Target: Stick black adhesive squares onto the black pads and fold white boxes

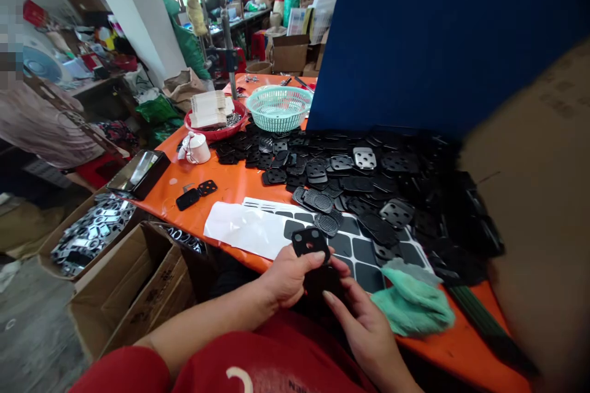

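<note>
With fingers of the left hand (286, 276), gripped a black holed plate (306, 238) by the patterned sheet (341, 244); curled the right hand (362, 313) there too, could not tell whether grasping.

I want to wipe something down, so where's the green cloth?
In the head view, the green cloth lies toward the lower right on the orange table, just right of the right hand, beside the sheet of dark patches.
</note>
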Tool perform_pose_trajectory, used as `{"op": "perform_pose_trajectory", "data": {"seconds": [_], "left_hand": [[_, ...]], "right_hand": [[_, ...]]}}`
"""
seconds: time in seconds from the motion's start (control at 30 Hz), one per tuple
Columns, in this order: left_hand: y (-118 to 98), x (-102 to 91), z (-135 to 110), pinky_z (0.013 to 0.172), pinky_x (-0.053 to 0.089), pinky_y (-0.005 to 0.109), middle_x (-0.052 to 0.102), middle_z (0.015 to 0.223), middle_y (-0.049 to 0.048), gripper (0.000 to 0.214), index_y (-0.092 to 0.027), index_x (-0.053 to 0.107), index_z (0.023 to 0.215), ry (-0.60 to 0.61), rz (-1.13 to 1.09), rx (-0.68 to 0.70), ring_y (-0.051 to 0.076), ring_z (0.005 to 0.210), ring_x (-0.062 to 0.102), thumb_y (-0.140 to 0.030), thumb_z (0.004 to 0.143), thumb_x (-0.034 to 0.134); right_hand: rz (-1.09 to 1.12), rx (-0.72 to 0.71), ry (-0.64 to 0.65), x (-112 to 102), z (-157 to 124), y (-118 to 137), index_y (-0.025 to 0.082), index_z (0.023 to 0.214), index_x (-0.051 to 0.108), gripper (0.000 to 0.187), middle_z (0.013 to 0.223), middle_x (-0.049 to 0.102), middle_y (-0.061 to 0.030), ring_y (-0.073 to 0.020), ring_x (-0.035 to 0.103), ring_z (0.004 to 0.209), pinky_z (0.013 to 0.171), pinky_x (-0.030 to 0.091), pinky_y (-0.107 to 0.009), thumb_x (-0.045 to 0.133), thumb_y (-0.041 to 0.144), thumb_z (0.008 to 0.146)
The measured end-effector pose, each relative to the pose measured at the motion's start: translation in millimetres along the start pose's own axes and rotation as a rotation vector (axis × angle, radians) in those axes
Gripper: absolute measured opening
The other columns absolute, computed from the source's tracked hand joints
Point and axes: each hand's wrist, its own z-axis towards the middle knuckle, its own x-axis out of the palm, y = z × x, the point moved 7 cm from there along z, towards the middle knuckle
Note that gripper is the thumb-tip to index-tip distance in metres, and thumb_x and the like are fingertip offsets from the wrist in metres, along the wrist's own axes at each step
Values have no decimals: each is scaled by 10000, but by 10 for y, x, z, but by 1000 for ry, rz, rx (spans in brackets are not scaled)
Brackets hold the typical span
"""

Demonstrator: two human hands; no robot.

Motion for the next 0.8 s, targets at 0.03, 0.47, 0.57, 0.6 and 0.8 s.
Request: {"op": "perform_pose_trajectory", "data": {"seconds": [0.03,0.47,0.57,0.6,0.8], "left_hand": [[-74,-45,15,795,521,398,706,810,107,395,-128,619,994,-4,117,52,241,779,677,-438,761,694],[-2185,-1856,19,957,392,517,569,1168,280,458,-21,494,1296,-943,2103,443,400,1138,515,-185,915,300],[-2121,-2175,98,1034,305,566,482,1295,329,640,30,377,1378,-949,2115,312,458,1253,413,-362,880,464],[-2089,-2270,127,1059,262,587,447,1335,346,737,46,346,1391,-949,2103,248,474,1294,366,-433,855,507],[-2025,-2249,197,1100,122,648,349,1466,313,638,-9,471,1330,-950,2044,218,475,1413,182,-484,915,378]], "right_hand": [[-22,-14,-5,7,11,4,231,1180,597,431,1176,664,-103,-245,674,966,777,584,-336,646,488,838],[-418,-177,-352,-1090,-80,182,242,1236,569,402,956,704,-82,-235,699,838,804,556,-378,547,481,914],[-597,-258,-344,-1144,-35,263,248,1167,622,339,986,708,-84,-250,685,883,819,543,-395,551,460,912],[-656,-302,-317,-1120,-6,308,249,1136,636,309,991,708,-81,-246,681,876,807,544,-389,555,444,911],[-952,-490,-202,-804,339,534,222,1033,659,232,977,675,-95,-263,625,936,836,507,-400,508,372,940]]}}
